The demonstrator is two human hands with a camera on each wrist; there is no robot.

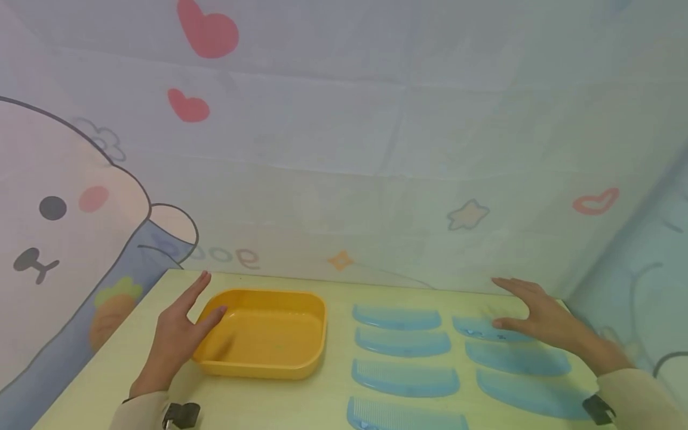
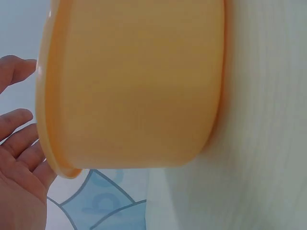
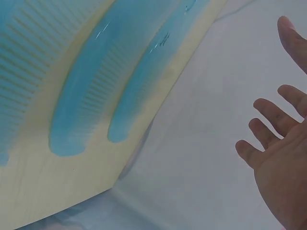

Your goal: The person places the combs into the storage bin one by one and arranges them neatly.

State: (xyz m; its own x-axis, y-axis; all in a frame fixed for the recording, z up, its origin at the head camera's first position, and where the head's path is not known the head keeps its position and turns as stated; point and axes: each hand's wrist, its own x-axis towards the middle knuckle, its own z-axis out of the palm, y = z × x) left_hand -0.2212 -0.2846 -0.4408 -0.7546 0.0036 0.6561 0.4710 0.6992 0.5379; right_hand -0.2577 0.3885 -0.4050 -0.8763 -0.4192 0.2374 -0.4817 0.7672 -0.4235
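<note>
My left hand [image 1: 177, 334] is beside the left end of a yellow plastic tray [image 1: 269, 373], its thumb reaching over the rim and its fingers spread. Whether it touches the rim I cannot tell. Nothing shows inside the tray. In the left wrist view the tray's outer wall [image 2: 139, 96] fills the middle. My right hand [image 1: 553, 319] hovers, fingers extended and holding nothing, over the back of the right column of blue combs. Nearest to it is a comb with small dark marks [image 1: 486, 329]. In the right wrist view several combs [image 3: 79, 115] lie left of the hand [image 3: 283, 153].
Blue translucent combs lie in two columns on the pale yellow table [image 1: 279, 406]; the left column includes a front comb [image 1: 408, 416] cut off by the frame. A printed cloth [image 1: 344, 119] hangs behind the table's back edge and along its right side.
</note>
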